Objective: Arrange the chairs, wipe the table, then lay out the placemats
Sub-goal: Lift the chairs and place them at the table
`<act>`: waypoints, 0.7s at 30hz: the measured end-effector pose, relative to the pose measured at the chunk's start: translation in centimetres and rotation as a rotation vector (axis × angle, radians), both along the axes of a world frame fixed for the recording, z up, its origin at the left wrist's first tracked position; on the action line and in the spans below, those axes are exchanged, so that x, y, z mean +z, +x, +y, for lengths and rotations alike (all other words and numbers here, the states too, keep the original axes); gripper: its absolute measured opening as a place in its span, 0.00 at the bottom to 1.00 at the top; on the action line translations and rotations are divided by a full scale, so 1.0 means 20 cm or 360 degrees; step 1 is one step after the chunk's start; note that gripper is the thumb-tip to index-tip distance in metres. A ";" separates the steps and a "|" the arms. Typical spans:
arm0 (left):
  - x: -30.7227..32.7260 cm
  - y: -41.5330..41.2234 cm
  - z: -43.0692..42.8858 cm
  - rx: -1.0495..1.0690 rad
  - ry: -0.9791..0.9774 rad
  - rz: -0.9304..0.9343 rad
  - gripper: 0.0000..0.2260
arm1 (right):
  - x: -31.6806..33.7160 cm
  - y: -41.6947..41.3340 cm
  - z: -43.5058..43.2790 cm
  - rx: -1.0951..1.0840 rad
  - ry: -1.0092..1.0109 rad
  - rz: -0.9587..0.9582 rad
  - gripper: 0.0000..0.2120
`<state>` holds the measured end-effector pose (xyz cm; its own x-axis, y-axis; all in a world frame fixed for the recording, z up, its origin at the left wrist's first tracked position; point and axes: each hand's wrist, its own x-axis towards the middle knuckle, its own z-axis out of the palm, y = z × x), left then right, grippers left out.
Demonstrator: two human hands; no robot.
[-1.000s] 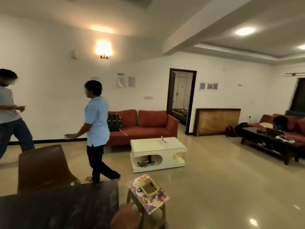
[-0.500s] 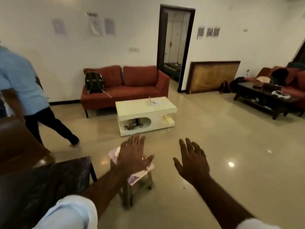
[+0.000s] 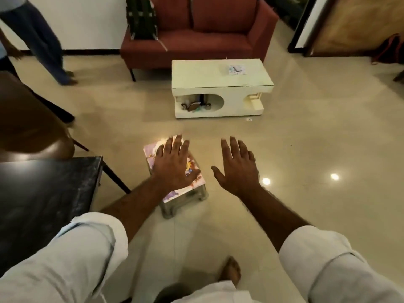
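Since nothing is in my grasp yet, I hold both hands out flat over the floor at mid-frame, left hand (image 3: 175, 165) and right hand (image 3: 237, 167) with fingers (image 3: 229, 147) spread wide and empty, probably just readying to start. The patterned placemats (image 3: 153, 150) lie on a small stool (image 3: 185, 200) directly beneath my left palm, though I cannot tell whether I touch them. The dark bench (image 3: 48, 193) sits at lower left, a brown chair (image 3: 28, 125) beyond it.
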<state>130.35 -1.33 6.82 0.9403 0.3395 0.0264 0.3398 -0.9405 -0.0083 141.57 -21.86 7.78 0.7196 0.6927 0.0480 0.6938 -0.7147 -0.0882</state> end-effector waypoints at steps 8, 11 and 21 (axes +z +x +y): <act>-0.18 0.54 0.12 0.0290 -0.0075 0.0050 0.53 | -0.11 0.73 0.24 0.0262 -0.0046 0.0094 0.48; -0.25 0.77 0.28 0.0428 -0.0104 0.0042 0.53 | -0.16 0.99 0.42 0.0376 -0.0056 0.0097 0.49; -0.31 1.43 0.85 0.0777 -0.0259 0.0174 0.54 | -0.26 1.77 1.13 0.0716 -0.0144 0.0039 0.48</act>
<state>159.01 15.68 0.56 0.6659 0.7303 -0.1525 0.7441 -0.6649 0.0651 177.03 0.84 2.55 0.3467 0.9371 -0.0404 0.9354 -0.3486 -0.0592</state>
